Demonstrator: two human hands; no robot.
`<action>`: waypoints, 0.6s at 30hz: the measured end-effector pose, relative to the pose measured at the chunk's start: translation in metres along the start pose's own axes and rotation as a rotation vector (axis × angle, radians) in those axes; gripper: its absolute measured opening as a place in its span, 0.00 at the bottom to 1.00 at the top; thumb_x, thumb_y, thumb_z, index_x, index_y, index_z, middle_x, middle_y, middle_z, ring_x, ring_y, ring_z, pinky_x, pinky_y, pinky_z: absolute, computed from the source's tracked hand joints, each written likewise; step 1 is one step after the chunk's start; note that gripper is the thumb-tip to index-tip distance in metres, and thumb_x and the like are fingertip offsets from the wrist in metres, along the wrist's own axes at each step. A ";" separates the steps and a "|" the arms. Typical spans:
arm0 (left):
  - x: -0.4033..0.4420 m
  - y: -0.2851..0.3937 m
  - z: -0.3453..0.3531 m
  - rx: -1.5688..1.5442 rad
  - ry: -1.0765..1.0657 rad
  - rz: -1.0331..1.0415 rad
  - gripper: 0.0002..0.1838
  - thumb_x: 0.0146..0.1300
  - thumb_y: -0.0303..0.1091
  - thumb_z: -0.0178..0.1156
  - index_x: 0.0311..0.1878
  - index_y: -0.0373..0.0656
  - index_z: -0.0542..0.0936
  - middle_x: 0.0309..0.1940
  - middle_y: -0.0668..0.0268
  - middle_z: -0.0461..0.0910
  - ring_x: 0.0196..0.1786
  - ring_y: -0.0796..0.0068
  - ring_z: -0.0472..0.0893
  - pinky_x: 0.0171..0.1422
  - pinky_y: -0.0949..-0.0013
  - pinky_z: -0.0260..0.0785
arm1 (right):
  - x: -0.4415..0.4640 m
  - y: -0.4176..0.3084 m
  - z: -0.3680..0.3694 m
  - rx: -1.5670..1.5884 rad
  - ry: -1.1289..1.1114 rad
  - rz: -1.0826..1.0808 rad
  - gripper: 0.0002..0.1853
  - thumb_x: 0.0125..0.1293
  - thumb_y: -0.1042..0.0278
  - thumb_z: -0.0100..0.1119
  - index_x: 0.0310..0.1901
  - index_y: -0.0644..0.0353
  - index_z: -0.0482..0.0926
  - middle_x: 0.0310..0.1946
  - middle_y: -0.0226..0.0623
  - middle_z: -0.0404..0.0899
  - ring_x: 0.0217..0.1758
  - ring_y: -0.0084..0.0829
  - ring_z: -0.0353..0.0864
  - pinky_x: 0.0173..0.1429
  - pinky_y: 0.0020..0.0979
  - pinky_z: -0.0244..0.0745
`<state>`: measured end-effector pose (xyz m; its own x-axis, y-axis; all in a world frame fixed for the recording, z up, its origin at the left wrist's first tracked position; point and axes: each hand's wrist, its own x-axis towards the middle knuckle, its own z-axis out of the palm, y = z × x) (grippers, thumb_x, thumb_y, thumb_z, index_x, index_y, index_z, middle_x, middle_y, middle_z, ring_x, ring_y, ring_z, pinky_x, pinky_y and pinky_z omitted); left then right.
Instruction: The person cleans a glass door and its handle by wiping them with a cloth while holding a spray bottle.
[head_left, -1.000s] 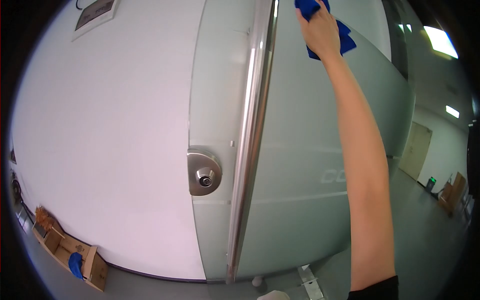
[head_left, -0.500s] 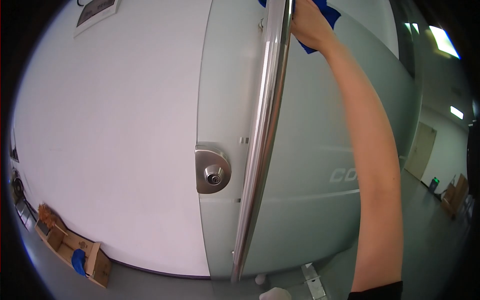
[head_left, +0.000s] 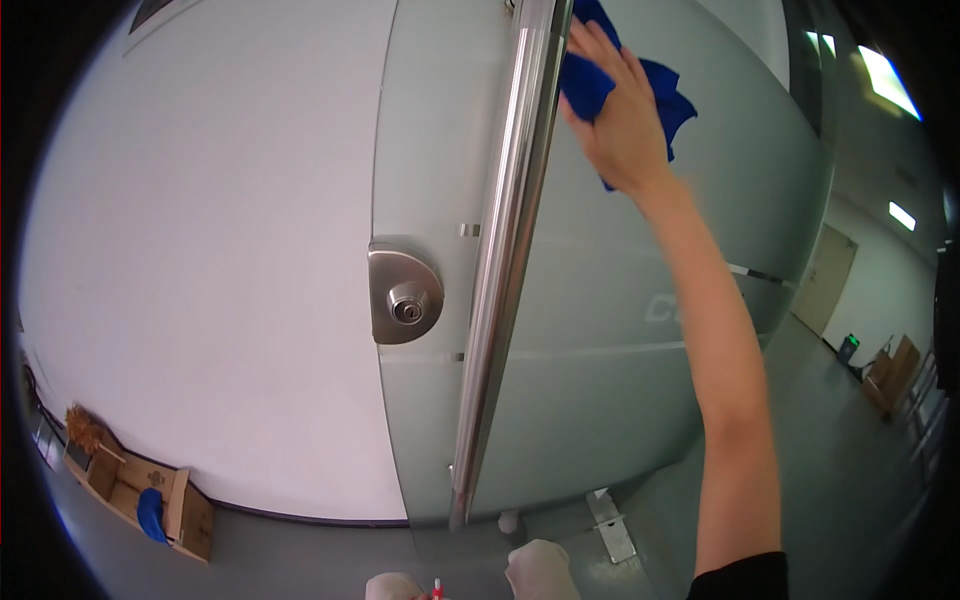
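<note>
My right hand (head_left: 625, 125) presses a blue cloth (head_left: 668, 95) against the frosted glass door (head_left: 600, 290), fingers stretched up over it. It is just right of the long, shiny metal door handle (head_left: 500, 240), near the handle's upper part. Parts of the cloth stick out past the fingers and on both sides of the hand. At the bottom edge, a sliver of my left hand (head_left: 421, 597) shows beside a small red and white object (head_left: 437, 589), which it seems to hold; most of both is cut off.
A metal lock (head_left: 406, 298) sits on the door's left edge, beside a white wall (head_left: 220, 250). On the floor at lower left lies an open cardboard box (head_left: 185, 510) with a blue item (head_left: 151, 514) in it. A metal floor plate (head_left: 612, 527) is near the door's bottom.
My right hand and the blue cloth sit lower in view and show more fully. The whole scene has shifted somewhat. The red and white object has come into view at the bottom.
</note>
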<state>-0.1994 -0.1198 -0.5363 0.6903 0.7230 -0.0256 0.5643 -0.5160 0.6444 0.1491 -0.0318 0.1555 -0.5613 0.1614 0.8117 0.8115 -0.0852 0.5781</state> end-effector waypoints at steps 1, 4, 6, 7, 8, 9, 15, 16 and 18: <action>-0.001 -0.001 0.002 -0.019 0.030 0.002 0.13 0.55 0.39 0.63 0.40 0.41 0.81 0.40 0.50 0.83 0.44 0.46 0.81 0.48 0.49 0.71 | -0.011 -0.007 0.003 0.055 0.017 0.003 0.28 0.65 0.61 0.58 0.66 0.56 0.69 0.71 0.34 0.65 0.77 0.37 0.56 0.78 0.43 0.49; 0.000 0.013 -0.014 0.047 -0.017 0.051 0.15 0.57 0.38 0.63 0.43 0.39 0.82 0.41 0.51 0.83 0.41 0.51 0.82 0.46 0.54 0.73 | -0.042 -0.031 0.003 0.043 -0.123 0.005 0.36 0.55 0.67 0.67 0.67 0.51 0.67 0.73 0.29 0.60 0.78 0.34 0.55 0.77 0.44 0.51; 0.000 0.010 -0.013 0.133 -0.084 0.079 0.16 0.56 0.43 0.64 0.44 0.43 0.83 0.42 0.56 0.83 0.44 0.57 0.82 0.50 0.57 0.70 | -0.061 -0.053 -0.001 0.061 -0.188 -0.006 0.42 0.47 0.71 0.70 0.68 0.50 0.65 0.74 0.28 0.58 0.78 0.34 0.54 0.77 0.44 0.52; 0.007 0.001 -0.003 0.178 -0.115 0.082 0.17 0.55 0.47 0.65 0.43 0.48 0.84 0.42 0.61 0.83 0.47 0.61 0.81 0.54 0.57 0.66 | -0.071 -0.061 -0.002 0.062 -0.225 -0.015 0.42 0.47 0.71 0.70 0.68 0.50 0.65 0.74 0.28 0.58 0.78 0.34 0.55 0.77 0.44 0.53; 0.010 -0.006 0.007 0.224 -0.149 0.083 0.17 0.54 0.52 0.66 0.42 0.54 0.85 0.42 0.65 0.82 0.50 0.64 0.80 0.59 0.58 0.63 | -0.081 -0.068 -0.003 0.066 -0.263 -0.022 0.42 0.47 0.72 0.69 0.68 0.50 0.64 0.74 0.28 0.58 0.78 0.33 0.55 0.77 0.44 0.53; 0.007 -0.006 0.011 0.209 -0.144 0.076 0.17 0.54 0.52 0.66 0.43 0.54 0.85 0.42 0.65 0.82 0.50 0.64 0.79 0.60 0.58 0.62 | -0.091 -0.075 -0.003 0.071 -0.300 -0.029 0.42 0.46 0.73 0.69 0.67 0.50 0.64 0.74 0.28 0.58 0.78 0.33 0.55 0.76 0.43 0.53; -0.001 -0.002 0.006 0.176 -0.053 0.104 0.17 0.53 0.49 0.67 0.44 0.54 0.85 0.41 0.63 0.80 0.49 0.65 0.79 0.61 0.58 0.63 | -0.161 -0.112 -0.002 0.034 -0.401 -0.040 0.37 0.55 0.69 0.60 0.70 0.48 0.65 0.74 0.27 0.58 0.78 0.30 0.55 0.78 0.42 0.49; -0.001 0.001 0.003 0.157 -0.069 0.093 0.17 0.54 0.49 0.67 0.44 0.54 0.84 0.42 0.63 0.80 0.50 0.65 0.79 0.62 0.58 0.62 | -0.175 -0.120 -0.001 0.037 -0.416 -0.041 0.37 0.56 0.68 0.59 0.70 0.48 0.64 0.74 0.27 0.58 0.78 0.29 0.55 0.78 0.42 0.49; -0.001 0.002 0.002 0.138 -0.075 0.085 0.17 0.54 0.49 0.67 0.45 0.54 0.84 0.42 0.63 0.80 0.51 0.65 0.78 0.63 0.58 0.62 | -0.203 -0.134 0.000 0.008 -0.458 -0.067 0.36 0.59 0.63 0.56 0.72 0.46 0.62 0.75 0.25 0.56 0.78 0.27 0.55 0.79 0.42 0.43</action>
<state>-0.1985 -0.1223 -0.5363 0.7669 0.6407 -0.0356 0.5559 -0.6356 0.5357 0.1542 -0.0530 -0.0870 -0.4849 0.5839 0.6511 0.7777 -0.0526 0.6264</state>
